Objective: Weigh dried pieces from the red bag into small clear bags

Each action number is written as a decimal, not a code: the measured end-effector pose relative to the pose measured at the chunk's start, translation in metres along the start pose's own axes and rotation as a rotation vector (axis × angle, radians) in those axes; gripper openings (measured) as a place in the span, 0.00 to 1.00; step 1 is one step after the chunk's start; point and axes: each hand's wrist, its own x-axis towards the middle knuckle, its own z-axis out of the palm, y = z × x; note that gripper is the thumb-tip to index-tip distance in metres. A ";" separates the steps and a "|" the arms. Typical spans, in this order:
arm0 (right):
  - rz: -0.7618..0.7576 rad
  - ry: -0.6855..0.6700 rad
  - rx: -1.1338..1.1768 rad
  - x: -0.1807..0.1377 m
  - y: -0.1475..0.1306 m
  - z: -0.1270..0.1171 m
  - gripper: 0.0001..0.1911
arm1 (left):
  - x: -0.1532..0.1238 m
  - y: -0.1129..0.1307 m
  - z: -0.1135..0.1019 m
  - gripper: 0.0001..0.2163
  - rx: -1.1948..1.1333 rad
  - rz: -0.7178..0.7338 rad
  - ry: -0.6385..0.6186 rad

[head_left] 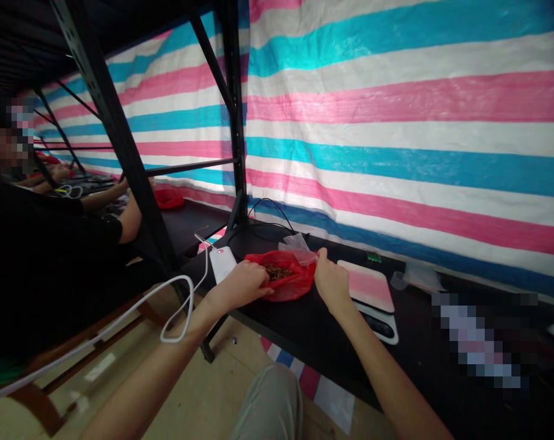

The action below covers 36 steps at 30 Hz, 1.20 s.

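Red plastic bag (296, 287) is what I've got on the head view, just below the middle of the frame, mouth open on the black counter (277, 319) with loose brown bits (279, 271) inside. My left hand (249, 282) is at its left rim, fingers curled over by the bits; can't tell if that grip is actually pinching anything. Right hand (332, 282) has thumb and finger pressed together, seemingly pinching the edge of a clear plastic bag (298, 245) that lies over the back rim. My guess is hands on both sides keep the mouth wide so the bits are reachable. What looks like a pink-topped scale (367, 287) sits right of center, probably there to be handy. White corded device (222, 264) is just left of the bag.
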 end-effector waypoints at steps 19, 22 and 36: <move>0.206 0.122 1.426 0.022 0.121 -0.039 0.21 | 0.138 0.102 0.012 0.14 -1.281 -0.180 0.708; 0.216 0.136 1.358 0.012 0.140 -0.029 0.21 | 0.177 0.119 0.022 0.11 -1.339 -0.110 0.714; 0.393 0.372 1.416 -0.003 0.157 -0.016 0.16 | 0.204 0.139 0.065 0.16 -1.573 0.092 0.299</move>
